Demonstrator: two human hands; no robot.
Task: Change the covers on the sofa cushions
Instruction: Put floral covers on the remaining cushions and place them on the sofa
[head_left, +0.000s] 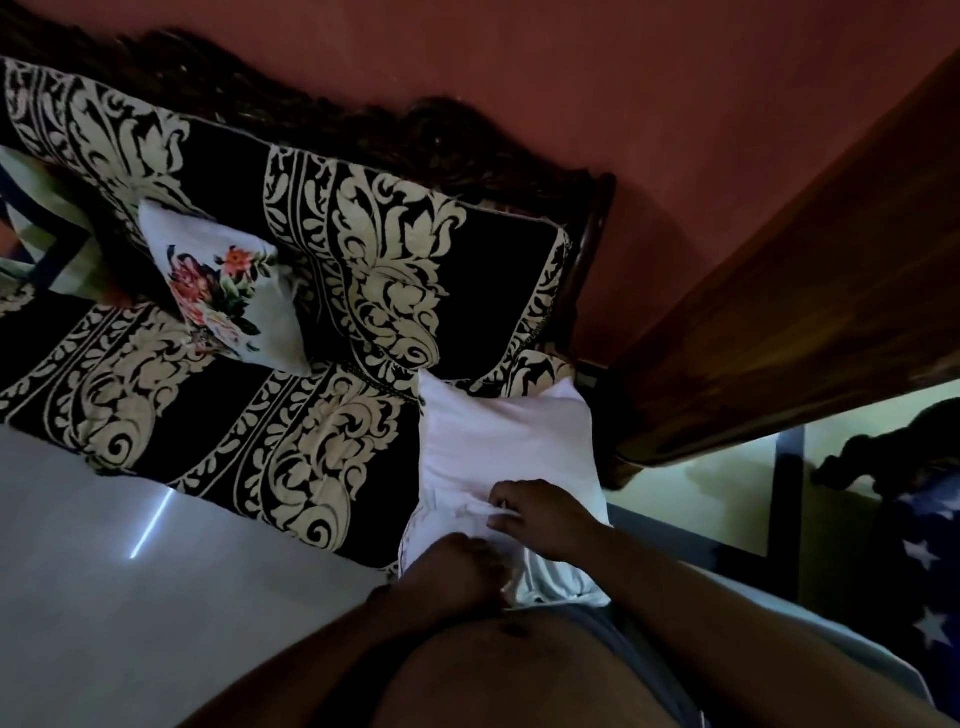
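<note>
a plain white cushion is seen under and just beyond the right hand, its cloth unpatterned. to the left of the hands, the sofa is covered in black fabric worked with cream leaf scrolls and striped bands. further left and beyond the left hand, a white pillow is printed with red, pink and orange flowers and green leaves. beyond the hands, a terracotta red wall is seen. to the right of the right hand, a dark brown wooden door and a blue cloth with white stars are shown. left of the left hand, the floor is pale grey.
</note>
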